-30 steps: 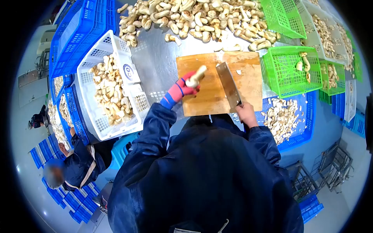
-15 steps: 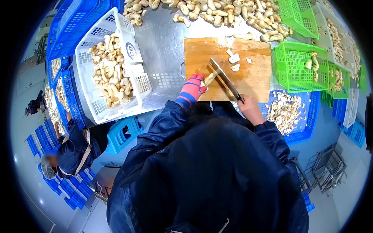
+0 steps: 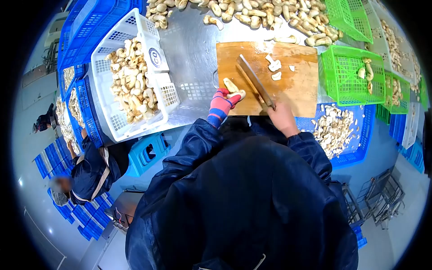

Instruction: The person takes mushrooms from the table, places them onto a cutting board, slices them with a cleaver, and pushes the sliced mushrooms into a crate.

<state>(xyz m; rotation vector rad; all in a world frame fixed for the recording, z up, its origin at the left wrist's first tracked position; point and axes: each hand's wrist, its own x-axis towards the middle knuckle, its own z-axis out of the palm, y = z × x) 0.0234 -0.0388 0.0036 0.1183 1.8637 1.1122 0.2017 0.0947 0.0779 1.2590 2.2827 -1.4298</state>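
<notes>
My left hand (image 3: 221, 106), in a pink and blue striped glove, closes around a pale mushroom (image 3: 230, 85) at the left edge of the wooden cutting board (image 3: 299, 99). A second pale part shows by the fingertips; whether it is a separate piece I cannot tell. In my bare right hand (image 3: 283, 119) is the handle of a knife (image 3: 256, 82). Its broad blade slants up and left over the board, apart from the mushroom. Several white cut pieces (image 3: 274, 65) lie toward the back of the board.
Whole mushrooms (image 3: 252, 12) are heaped along the back of the metal table (image 3: 189, 58). At left stands a white crate (image 3: 168, 118) of mushrooms; at right, a green basket (image 3: 330, 74). A blue crate (image 3: 366, 135) below holds cut pieces. Another person (image 3: 92, 173) works at far left.
The knife has come away from the mushroom, its blade shifting left and upward. In my left hand the mushroom has turned, its upper end now pointing up and left. The view has shifted slightly.
</notes>
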